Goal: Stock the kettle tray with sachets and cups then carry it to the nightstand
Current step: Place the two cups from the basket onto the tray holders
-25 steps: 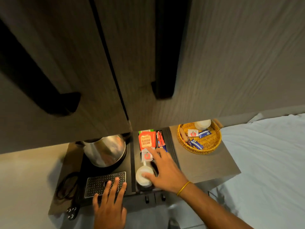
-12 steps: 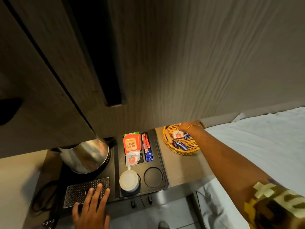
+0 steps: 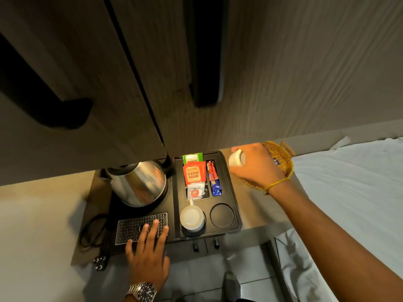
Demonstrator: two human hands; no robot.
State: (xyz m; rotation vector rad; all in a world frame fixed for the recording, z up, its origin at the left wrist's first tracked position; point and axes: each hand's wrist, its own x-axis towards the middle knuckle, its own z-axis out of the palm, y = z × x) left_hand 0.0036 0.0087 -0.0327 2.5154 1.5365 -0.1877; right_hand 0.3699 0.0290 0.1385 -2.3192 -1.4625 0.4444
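A black kettle tray (image 3: 236, 205) sits on a low wooden unit. A steel kettle (image 3: 139, 184) stands on its left half above a metal drip grille (image 3: 130, 227). Its right half holds tea sachets (image 3: 193, 174), stick sachets (image 3: 214, 182) and one upturned white cup (image 3: 192, 217) in the left round recess. The right recess (image 3: 222, 215) has nothing in it. My right hand (image 3: 259, 168) holds a second white cup (image 3: 236, 159) just right of the tray's back corner. My left hand (image 3: 149, 253) lies flat, fingers on the grille.
A woven yellow basket (image 3: 281, 158) stands right of the tray, mostly behind my right hand. A black power cord and plug (image 3: 96, 234) lie at the left. Dark wardrobe doors (image 3: 109, 83) hang overhead. A white bed (image 3: 349, 203) adjoins on the right.
My right hand went from the tray to the basket, then came back left holding a white cup. My left hand stayed on the grille.
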